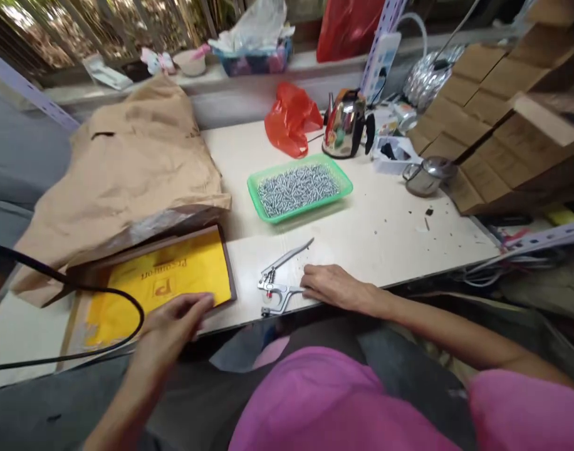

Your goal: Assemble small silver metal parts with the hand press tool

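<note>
Taking the pliers [283, 290] as clock centre: they lie by the table's [362, 247] front edge, handles spread. Right hand [336, 287], 3 o'clock, fingers curled on the lower handle's end. Left hand [177, 318], between 8 and 9, fingertips narrowed over the yellow cloth's [200, 263] near edge; cannot tell whether it holds anything. Green basket [310, 208], 12 o'clock, stands apart across a tabletop strip.

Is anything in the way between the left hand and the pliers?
Just the right edge of the box, beside the left hand. Past that, nothing visible blocks the way to the pliers.
</note>
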The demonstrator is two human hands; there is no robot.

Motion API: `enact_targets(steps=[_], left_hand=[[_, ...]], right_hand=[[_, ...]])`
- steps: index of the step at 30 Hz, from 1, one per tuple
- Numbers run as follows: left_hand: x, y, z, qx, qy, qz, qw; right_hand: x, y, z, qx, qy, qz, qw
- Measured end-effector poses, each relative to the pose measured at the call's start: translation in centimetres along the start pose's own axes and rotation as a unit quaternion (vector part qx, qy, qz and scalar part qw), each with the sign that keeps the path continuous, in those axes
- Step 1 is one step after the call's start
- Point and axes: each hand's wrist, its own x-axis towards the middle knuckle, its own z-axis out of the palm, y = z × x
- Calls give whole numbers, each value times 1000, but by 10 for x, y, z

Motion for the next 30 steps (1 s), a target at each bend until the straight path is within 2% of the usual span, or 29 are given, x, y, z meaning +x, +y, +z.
enact_targets(steps=[2, 4, 7, 11, 18, 26, 30], left_hand=[[-12, 20, 39, -94, -69, -42, 992], [-18, 26, 69, -160, -103, -67, 980], [-16, 22, 91, -186, -112, -72, 974], [-10, 15, 96, -158, -121, -72, 977], [-10, 17, 94, -116, -131, -82, 981], [1, 19, 89, -78, -229, -129, 962], [5, 19, 87, -78, -256, -140, 953]], right_hand=[[3, -1, 3, -18, -5, -9, 1000], [6, -3, 3, -35, -1, -7, 999], [8, -7, 3, -60, 20, 5, 998], [10, -6, 8, -92, 48, -14, 994], [15, -2, 10, -113, 66, -38, 991], [21, -4, -4, -98, 0, -24, 995], [29, 7, -15, -71, 27, -25, 997]])
